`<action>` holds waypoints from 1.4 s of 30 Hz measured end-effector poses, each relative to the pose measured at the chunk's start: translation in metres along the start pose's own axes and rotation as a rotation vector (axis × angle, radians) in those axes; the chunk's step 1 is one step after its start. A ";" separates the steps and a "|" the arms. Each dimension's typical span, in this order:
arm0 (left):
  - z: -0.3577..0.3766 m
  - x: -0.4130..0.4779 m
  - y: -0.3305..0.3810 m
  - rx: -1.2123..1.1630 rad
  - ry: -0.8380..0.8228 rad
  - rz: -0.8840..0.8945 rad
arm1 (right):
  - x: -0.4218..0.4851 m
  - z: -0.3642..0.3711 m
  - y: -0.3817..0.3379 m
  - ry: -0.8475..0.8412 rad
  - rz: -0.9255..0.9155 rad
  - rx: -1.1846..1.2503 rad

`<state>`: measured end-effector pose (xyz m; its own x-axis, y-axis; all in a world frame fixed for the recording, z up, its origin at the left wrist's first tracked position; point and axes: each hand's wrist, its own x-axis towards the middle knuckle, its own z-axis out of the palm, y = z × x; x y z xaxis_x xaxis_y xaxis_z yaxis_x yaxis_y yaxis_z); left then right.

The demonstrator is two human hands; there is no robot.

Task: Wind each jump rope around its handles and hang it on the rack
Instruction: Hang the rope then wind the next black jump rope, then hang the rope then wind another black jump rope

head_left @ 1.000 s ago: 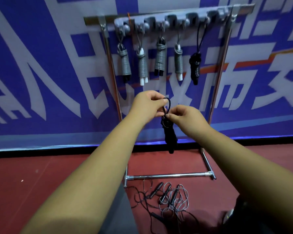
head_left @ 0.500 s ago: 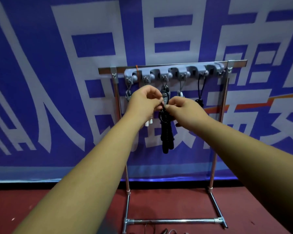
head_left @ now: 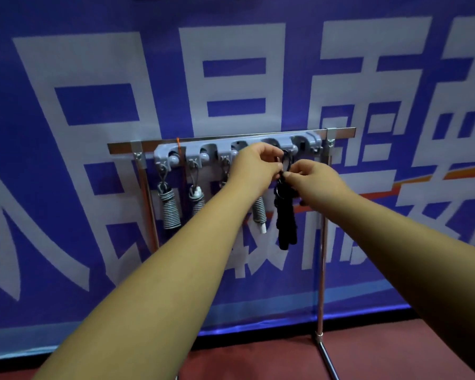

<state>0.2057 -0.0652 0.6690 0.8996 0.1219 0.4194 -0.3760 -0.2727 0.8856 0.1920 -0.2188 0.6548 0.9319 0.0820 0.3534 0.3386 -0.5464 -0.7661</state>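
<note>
Blue banner [head_left: 93,105] behind the rack [head_left: 203,140]; my left hand [head_left: 254,167] and right hand [head_left: 316,178] pinch the loop of the black jump rope [head_left: 285,218]. If it slips before seating, the bundle could drop and unwind.

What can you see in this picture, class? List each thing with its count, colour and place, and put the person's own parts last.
rack: one, silver metal, standing on the floor in front of the banner
hook strip: one, grey, on the rack's top rail
grey jump ropes: three wound bundles plain, a fourth mostly hidden by the left arm; hanging from the hook strip
black jump rope: at least one wound bundle, hanging below the hands near the strip's right end
tie: one, orange, on the top rail
banner: one, blue with white characters, behind the rack
floor: red, at the bottom
left hand: pinches the black jump rope's loop
right hand: pinches the same loop
</note>
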 end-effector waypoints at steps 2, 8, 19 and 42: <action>0.024 0.013 0.002 0.046 -0.008 0.000 | 0.009 -0.015 0.015 0.029 0.005 -0.018; 0.084 0.045 0.004 0.121 0.010 0.024 | 0.040 -0.051 0.051 0.093 0.033 -0.040; 0.123 0.067 -0.004 0.379 0.033 0.012 | 0.072 -0.054 0.083 0.063 0.053 -0.097; 0.052 -0.058 -0.078 0.150 -0.228 -0.295 | -0.007 0.014 0.108 -0.021 0.240 -0.073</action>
<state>0.1943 -0.1006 0.5646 0.9967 0.0056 0.0815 -0.0726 -0.3957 0.9155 0.2237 -0.2669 0.5619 0.9872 -0.0409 0.1540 0.0973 -0.6109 -0.7857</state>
